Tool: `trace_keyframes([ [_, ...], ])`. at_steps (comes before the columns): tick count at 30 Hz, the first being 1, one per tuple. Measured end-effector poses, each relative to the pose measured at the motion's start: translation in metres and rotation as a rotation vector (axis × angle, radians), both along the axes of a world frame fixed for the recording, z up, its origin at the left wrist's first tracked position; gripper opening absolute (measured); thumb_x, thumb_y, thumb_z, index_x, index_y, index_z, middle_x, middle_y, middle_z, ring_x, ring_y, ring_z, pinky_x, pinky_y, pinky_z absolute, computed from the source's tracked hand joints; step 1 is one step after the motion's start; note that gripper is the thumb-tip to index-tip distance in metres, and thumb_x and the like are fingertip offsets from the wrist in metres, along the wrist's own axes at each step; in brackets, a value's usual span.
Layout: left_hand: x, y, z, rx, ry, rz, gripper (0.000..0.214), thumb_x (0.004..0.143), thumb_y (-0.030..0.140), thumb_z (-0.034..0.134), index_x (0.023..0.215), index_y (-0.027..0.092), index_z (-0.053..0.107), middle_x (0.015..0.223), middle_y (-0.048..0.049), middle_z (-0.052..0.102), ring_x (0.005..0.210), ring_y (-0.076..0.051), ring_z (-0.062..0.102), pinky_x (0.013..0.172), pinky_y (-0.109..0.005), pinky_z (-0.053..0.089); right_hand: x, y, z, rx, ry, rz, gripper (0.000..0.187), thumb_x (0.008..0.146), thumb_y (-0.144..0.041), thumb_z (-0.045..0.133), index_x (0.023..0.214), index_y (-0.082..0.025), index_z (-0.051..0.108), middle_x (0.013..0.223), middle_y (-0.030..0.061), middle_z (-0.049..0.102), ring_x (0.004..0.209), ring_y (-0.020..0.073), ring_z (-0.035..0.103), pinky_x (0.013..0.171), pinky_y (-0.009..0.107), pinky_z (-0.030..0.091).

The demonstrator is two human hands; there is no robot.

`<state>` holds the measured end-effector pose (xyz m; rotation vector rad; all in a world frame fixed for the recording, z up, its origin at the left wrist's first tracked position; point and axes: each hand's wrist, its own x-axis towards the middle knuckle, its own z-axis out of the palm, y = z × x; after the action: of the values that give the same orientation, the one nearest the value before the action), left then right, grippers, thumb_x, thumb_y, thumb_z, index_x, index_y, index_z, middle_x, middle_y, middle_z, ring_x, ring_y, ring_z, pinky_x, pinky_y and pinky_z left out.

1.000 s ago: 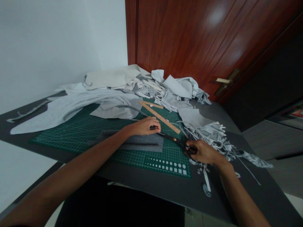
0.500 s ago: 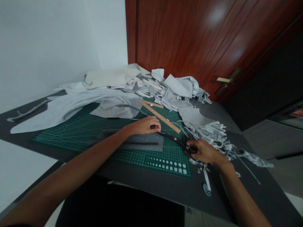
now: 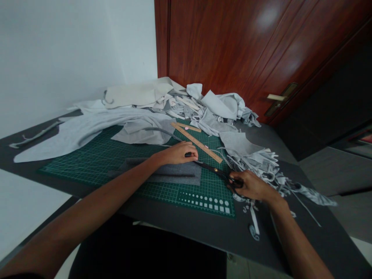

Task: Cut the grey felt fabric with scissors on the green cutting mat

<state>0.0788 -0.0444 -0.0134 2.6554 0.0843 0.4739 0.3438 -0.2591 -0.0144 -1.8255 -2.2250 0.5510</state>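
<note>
My left hand [image 3: 182, 152] is closed in a pinch above the green cutting mat. A dark grey fabric strip [image 3: 164, 131] runs up to it from behind, and a short dark end pokes out between the fingers. My right hand [image 3: 250, 184] grips the handles of black scissors [image 3: 215, 170] at the mat's right edge. Their blades point left, the tips close to my left fingertips and a thin pale sliver. Beneath my left wrist lies a dark grey fabric piece [image 3: 180, 179], flat on the cutting mat [image 3: 162, 192].
Behind my left hand lie a wooden ruler [image 3: 200, 144] and a shorter wooden piece. Light grey cloth [image 3: 78, 130] spreads across the left. Heaped scraps [image 3: 255, 159] cover the right side and back of the dark table [image 3: 174, 221]. Wall and brown door [image 3: 215, 46] stand behind.
Both hands and the scissors stay nearly in place. The whole view shifts very slightly.
</note>
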Motion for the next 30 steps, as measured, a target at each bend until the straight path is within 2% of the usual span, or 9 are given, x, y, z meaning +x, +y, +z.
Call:
trace_keyframes([
  [4,0.0003,0.0017,-0.0018,0.011,0.006,0.009,0.016,0.096,0.027,0.058,0.087,0.018,0.069,0.083,-0.0029,0.068,0.086,-0.018,0.054,0.083,-0.030,0.037,0.0002,0.0001,-0.0006,-0.003,-0.011,0.000,0.012,0.082,-0.023,0.059,0.072,-0.019,0.055,0.061,-0.0047,0.050,0.055,0.0103,0.044,0.055,0.023,0.030],
  [14,0.0002,0.0023,-0.0007,-0.006,0.006,0.004,0.016,0.096,0.027,0.058,0.089,0.019,0.070,0.086,-0.0026,0.070,0.087,-0.018,0.056,0.085,-0.030,0.036,0.0038,0.0007,-0.0033,0.009,-0.002,0.015,0.006,0.079,-0.021,0.059,0.075,-0.018,0.058,0.063,-0.0033,0.055,0.056,0.0110,0.045,0.054,0.024,0.031],
  [30,-0.0016,0.0044,-0.0010,-0.024,-0.020,-0.004,0.016,0.096,0.028,0.058,0.091,0.020,0.071,0.090,-0.0029,0.071,0.088,-0.018,0.057,0.087,-0.032,0.036,0.0057,0.0009,-0.0049,0.013,0.010,0.011,0.007,0.080,-0.019,0.059,0.073,-0.018,0.058,0.063,-0.0035,0.054,0.057,0.0114,0.046,0.055,0.024,0.032],
])
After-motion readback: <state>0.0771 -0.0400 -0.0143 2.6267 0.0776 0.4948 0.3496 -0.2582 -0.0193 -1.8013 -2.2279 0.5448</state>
